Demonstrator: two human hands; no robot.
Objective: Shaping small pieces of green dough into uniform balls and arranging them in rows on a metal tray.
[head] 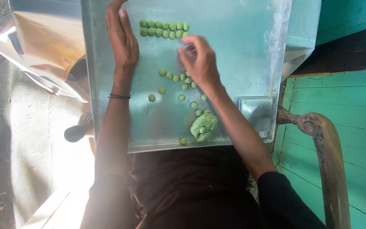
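Person seated, metal tray [242,63] across the lap. Left hand [123,40] lay flat on the tray, fingers straight and together, holding nothing, just left of two neat rows of green balls [164,29]. Right hand [200,61] was raised just above the tray near the end of those rows, fingertips bunched narrow as if pinching one small piece; motion blur hid whether anything sat between them.

Judgement on doing it well: keep the flat hand pressing so the tray stays steady, set each ball touching its neighbour so the row runs straight, and grip lightly, since the dough looked soft enough to dent.

Balls were small, round, matt pale green, fairly even in size. A loose scatter [182,87] lay mid-tray below the right hand. A larger creased lump of the same dough [204,126] sat near the tray's near edge, one stray ball beside it
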